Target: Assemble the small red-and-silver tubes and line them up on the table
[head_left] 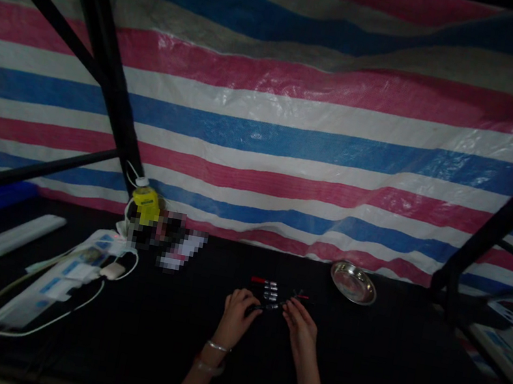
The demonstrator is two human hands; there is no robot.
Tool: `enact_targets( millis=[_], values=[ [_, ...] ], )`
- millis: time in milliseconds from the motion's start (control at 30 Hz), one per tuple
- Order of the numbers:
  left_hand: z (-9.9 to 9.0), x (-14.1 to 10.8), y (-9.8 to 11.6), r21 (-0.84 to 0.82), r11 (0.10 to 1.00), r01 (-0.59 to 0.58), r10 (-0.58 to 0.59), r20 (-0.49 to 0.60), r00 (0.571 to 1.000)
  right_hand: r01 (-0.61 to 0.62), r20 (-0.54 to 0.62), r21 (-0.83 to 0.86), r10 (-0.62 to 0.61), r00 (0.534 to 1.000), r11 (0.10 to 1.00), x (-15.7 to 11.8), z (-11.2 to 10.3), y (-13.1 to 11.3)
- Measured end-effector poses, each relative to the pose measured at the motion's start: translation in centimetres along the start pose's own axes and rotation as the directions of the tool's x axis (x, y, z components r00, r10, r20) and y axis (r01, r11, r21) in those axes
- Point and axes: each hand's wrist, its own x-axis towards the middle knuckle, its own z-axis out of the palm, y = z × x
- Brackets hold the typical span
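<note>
At black table (372,378), fingers (242,297), seemingly plastic backdrop (266,137)

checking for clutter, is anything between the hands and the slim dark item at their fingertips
Nothing visible is: the left hand and right hand have fingertips at opposite ends of the slim dark item. The row of small pieces lies just beyond it, not between.

Tabletop (377,379): black. Contents:
- Slim tubes (270,296), silvery-ended, short row (one red at its left end); just beyond and between left hand (237,318) and right hand (301,326).
- Metal dish (353,283), round, shiny; beyond right hand, to its right.
- Power strip (65,276), white, with pale plug (112,270); well left of left hand.
- White bar (20,235), long; farther left still.
</note>
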Motion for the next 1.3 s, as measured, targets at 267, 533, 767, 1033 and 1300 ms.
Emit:
enact_targets(
  millis=[267, 533, 767, 1033, 1300],
  values=[
    [-0.3, 0.0, 0.2, -0.131, 0.991, -0.019, 0.010, -0.066, 0.998, 0.014, 0.007, 0.036, -0.014, 1.000, 0.999, -0.1, 0.7, -0.5],
    [-0.4, 0.1, 0.7, -0.251, 0.968, -0.019, -0.007, -0.104, 0.995, 0.070, -0.004, -0.025, -0.070, 0.998, 0.997, -0.6, 1.4, -1.2],
    [-0.4, 0.0, 1.7, -0.446, 0.894, 0.047, -0.089, -0.073, 0.993, 0.249, 0.102, -0.275, -0.229, 0.968, 0.929, -1.8, 2.9, -2.5],
    [-0.8, 0.4, 2.5, -0.688, 0.705, 0.173, -0.229, 0.010, 0.973, 0.494, 0.360, -0.372, -0.368, 0.857, 0.786, -2.7, 5.3, -4.5],
    [-1.4, 0.3, 2.1, -0.775, 0.565, 0.283, -0.298, 0.128, 0.946, 0.519, 0.421, -0.405, -0.350, 0.837, 0.753, -3.9, 6.4, -5.6]
  ],
)
